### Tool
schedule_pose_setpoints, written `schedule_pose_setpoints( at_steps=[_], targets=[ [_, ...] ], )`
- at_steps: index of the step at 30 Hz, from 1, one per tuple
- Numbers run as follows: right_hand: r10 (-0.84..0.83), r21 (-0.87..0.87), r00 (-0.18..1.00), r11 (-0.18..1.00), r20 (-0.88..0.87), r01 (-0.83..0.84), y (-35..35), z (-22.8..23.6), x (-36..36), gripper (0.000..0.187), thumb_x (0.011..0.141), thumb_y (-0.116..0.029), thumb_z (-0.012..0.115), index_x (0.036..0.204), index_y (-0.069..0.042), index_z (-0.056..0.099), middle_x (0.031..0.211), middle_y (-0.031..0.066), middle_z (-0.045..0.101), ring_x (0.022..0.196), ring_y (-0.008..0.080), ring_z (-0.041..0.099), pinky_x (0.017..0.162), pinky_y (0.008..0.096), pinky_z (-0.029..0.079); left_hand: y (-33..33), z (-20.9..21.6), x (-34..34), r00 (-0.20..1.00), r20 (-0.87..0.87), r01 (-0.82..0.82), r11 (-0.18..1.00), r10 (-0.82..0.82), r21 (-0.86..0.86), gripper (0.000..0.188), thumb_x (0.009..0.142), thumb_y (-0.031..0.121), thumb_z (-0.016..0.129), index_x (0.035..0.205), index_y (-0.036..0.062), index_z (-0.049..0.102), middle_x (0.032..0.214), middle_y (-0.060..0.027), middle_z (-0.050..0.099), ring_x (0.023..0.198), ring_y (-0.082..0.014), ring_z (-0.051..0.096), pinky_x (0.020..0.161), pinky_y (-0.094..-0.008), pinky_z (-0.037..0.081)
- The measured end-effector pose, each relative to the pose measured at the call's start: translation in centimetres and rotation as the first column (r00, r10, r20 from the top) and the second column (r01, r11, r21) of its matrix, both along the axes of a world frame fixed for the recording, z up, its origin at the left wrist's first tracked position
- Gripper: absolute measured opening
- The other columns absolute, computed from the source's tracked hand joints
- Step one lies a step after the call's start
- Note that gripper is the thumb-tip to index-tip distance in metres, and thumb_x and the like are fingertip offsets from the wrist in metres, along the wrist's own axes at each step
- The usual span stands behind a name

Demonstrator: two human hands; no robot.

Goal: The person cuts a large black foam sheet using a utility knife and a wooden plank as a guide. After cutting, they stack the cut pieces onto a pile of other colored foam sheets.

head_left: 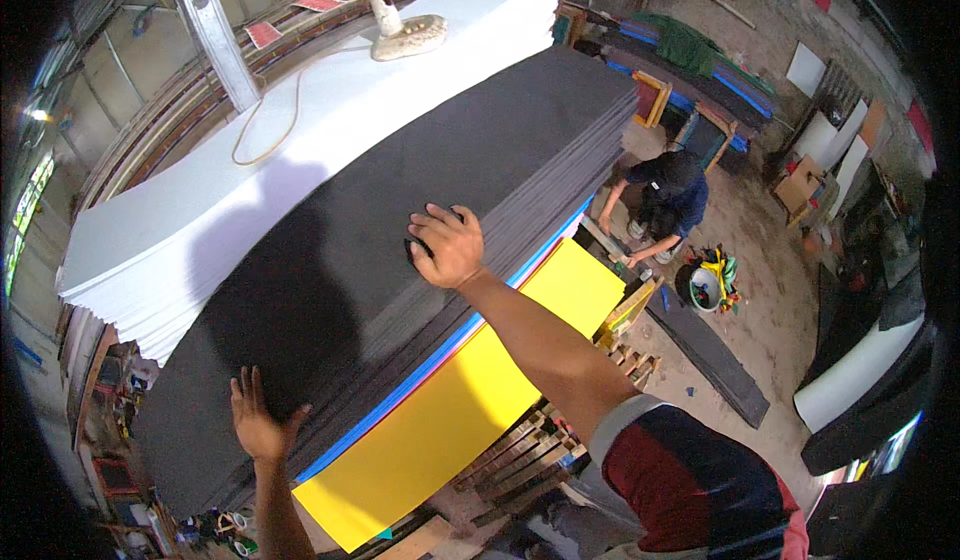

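A tall stack of dark grey foam-like sheets (500,130) runs diagonally before me. My left hand (262,422) rests on it near the close left end, its fingers spread and holding nothing. Farther along, my right hand (449,247) is on the top sheet with its fingers bent down. Something small and dark shows beneath those fingers, too hidden to name. Thin blue, white and red sheets show under the grey ones, and a wide yellow sheet (430,420) juts out toward me below them. My shadow falls across the stack.
A stack of white sheets (350,110) adjoins the far side, bearing a stained object with a round base (410,38) and a cord. At right, another person (670,200) crouches by wooden frames. Pallet slats (520,460), a bucket (706,288) and a dark strip (710,360) lie around.
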State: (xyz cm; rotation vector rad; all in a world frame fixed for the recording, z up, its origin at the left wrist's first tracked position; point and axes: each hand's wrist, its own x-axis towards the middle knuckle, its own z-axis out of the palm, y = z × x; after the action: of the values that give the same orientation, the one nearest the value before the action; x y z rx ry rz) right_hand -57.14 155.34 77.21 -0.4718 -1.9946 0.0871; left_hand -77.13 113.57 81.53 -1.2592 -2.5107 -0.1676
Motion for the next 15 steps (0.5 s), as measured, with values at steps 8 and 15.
schedule_pose_setpoints(
  at_steps=[8, 15],
  targets=[
    [-0.007, 0.035, 1.000, 0.999, -0.003, 0.007, 0.4, -0.1, 0.2, 0.028, 0.083, -0.030, 0.068, 0.102, -0.012, 0.078, 0.119, 0.0041, 0.077, 0.120, 0.0284, 0.068, 0.105, 0.0540, 0.043, 0.4, 0.3, -0.2, 0.999, 0.035, -0.034, 0.998, 0.036, -0.047, 0.118, 0.060, 0.056, 0.094, 0.156, 0.0088, 0.045, 0.164, -0.0169, 0.042, 0.154, -0.0450, 0.034, 0.124, -0.0554, 0.034],
    [-0.011, -0.077, 0.958, 0.996, 0.288, 0.035, -0.6, 1.4, 0.7, 0.037, 0.095, -0.030, 0.058, 0.122, -0.010, 0.071, 0.143, 0.0076, 0.065, 0.138, 0.0315, 0.055, 0.114, 0.0581, 0.038, 0.0, 0.0, -0.7, 0.999, 0.002, -0.034, 0.997, 0.034, -0.074, 0.117, 0.070, 0.077, 0.079, 0.161, 0.0123, 0.041, 0.168, -0.0119, 0.038, 0.155, -0.0401, 0.034, 0.126, -0.0520, 0.032]
  ],
)
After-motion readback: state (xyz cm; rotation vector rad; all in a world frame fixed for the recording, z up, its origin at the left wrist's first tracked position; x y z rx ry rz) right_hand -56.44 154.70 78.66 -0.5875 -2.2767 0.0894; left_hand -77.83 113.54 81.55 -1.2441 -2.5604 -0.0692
